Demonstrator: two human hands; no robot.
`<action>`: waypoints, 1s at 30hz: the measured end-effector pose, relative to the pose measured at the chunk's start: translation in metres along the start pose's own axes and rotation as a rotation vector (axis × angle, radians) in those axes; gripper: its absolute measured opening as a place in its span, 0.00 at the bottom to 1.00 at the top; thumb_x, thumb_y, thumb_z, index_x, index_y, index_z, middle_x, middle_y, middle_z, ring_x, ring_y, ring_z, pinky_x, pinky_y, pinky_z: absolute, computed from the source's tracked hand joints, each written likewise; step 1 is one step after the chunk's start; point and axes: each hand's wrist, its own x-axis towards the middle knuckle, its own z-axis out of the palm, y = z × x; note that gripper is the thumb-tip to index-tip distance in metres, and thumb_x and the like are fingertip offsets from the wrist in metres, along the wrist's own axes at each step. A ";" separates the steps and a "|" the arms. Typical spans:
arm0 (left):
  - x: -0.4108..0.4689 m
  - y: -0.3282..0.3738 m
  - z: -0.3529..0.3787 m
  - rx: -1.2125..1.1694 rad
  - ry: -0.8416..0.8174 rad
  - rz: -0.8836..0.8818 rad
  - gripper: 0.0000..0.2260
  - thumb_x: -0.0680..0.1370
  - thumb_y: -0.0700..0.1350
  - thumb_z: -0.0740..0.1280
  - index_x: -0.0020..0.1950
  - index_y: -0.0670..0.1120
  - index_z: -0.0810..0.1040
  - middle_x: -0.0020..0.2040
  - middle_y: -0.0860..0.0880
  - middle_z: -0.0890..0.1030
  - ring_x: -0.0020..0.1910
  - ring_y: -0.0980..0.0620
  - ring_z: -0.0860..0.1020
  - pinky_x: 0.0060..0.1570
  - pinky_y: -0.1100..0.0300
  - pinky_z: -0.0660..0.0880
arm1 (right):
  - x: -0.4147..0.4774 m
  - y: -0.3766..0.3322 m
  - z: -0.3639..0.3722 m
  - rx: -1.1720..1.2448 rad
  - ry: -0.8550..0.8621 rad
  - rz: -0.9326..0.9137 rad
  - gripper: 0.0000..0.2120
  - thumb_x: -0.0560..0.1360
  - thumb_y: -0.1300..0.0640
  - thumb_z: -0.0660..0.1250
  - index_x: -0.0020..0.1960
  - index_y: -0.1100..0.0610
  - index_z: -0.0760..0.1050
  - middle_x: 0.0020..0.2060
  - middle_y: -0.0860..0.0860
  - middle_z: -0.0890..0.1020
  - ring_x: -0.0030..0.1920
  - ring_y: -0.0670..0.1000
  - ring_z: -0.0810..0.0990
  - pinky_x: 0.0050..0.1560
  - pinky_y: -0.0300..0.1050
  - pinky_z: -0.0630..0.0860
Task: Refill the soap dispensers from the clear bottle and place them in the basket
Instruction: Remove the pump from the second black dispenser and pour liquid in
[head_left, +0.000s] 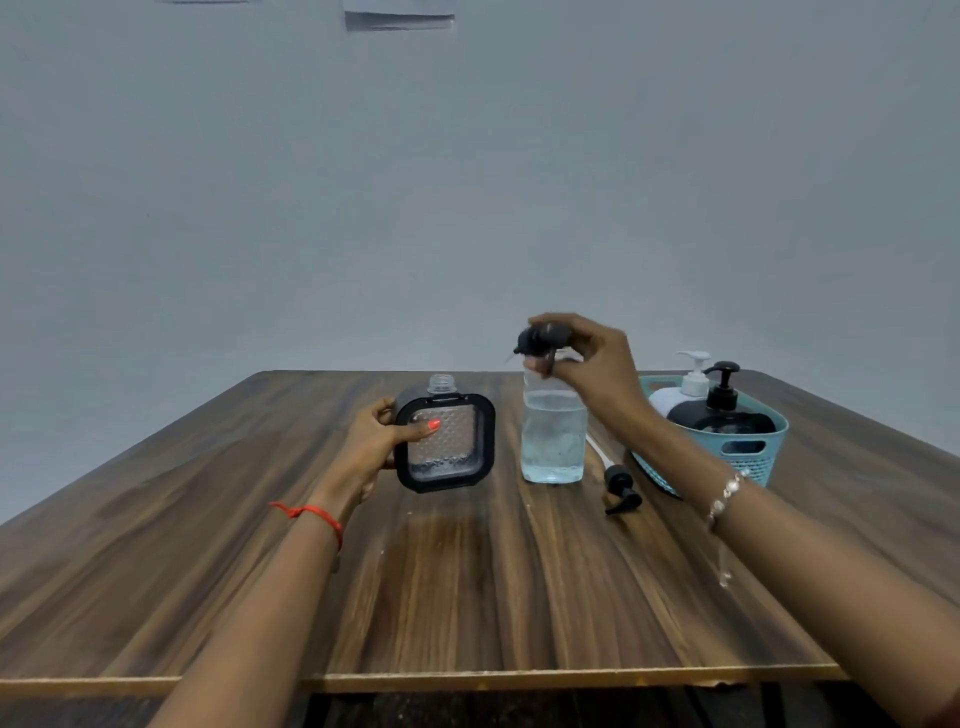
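Observation:
My left hand (382, 439) grips a square clear dispenser with a black frame (445, 441), standing upright on the table with its neck uncapped. My right hand (587, 353) is closed on a black cap (537, 340) at the top of the clear bottle (553, 436), which stands about half full of clear liquid. Whether the cap is still on the bottle's neck I cannot tell. A black pump head (621, 488) with a white tube lies on the table to the right of the bottle. The teal basket (748, 452) holds a white dispenser (685, 387) and a black dispenser (719, 410).
The wooden table (467, 571) has its front edge close to me, and the basket stands near its right edge. A plain grey wall rises behind the far edge. A bracelet hangs on my right wrist, a red thread on my left.

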 end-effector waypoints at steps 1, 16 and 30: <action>0.001 0.000 -0.001 -0.012 0.032 0.003 0.14 0.68 0.35 0.74 0.47 0.47 0.75 0.42 0.53 0.82 0.34 0.59 0.82 0.27 0.62 0.77 | -0.010 0.008 0.000 -0.100 -0.060 -0.040 0.17 0.67 0.66 0.73 0.51 0.49 0.79 0.47 0.45 0.83 0.48 0.42 0.80 0.44 0.35 0.78; 0.009 0.001 -0.009 -0.041 0.088 0.038 0.15 0.66 0.34 0.74 0.47 0.47 0.76 0.41 0.53 0.83 0.33 0.60 0.82 0.27 0.63 0.77 | -0.070 0.092 0.026 -0.807 -0.773 -0.151 0.20 0.75 0.67 0.62 0.65 0.56 0.73 0.63 0.53 0.75 0.64 0.51 0.71 0.63 0.40 0.65; 0.025 -0.002 0.002 -0.030 0.045 0.063 0.15 0.65 0.34 0.75 0.47 0.47 0.76 0.43 0.52 0.83 0.39 0.56 0.82 0.37 0.55 0.79 | -0.012 0.070 -0.009 -0.354 0.338 0.015 0.20 0.67 0.66 0.71 0.56 0.56 0.70 0.52 0.50 0.73 0.52 0.49 0.73 0.53 0.44 0.73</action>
